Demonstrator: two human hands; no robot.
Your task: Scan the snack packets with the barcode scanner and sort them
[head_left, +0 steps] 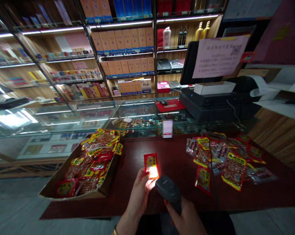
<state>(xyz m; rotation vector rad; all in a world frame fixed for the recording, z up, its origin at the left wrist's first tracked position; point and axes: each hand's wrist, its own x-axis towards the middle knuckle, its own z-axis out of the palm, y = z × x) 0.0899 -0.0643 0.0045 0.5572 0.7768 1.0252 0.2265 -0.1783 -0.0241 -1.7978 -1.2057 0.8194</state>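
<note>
My left hand point(139, 189) grips the lower edge of a small red and yellow snack packet point(151, 163) above the dark wooden table point(132, 147). In my right hand point(184, 212) is a black handheld barcode scanner point(169, 188), its head close to the packet's lower corner. Bright light falls on the lower part of the packet. To the left, an open cardboard box point(110, 182) is heaped with similar red and yellow packets point(95, 163). A loose pile of packets point(218, 150) lies on the right side of the table.
Behind the table stands a glass display counter point(100, 117) with a red mouse pad point(170, 105) and a mouse point(163, 102). A monitor with a paper notice point(217, 58) is at back right. A thin cable point(210, 160) hangs across the right pile. Stocked shelves line the wall.
</note>
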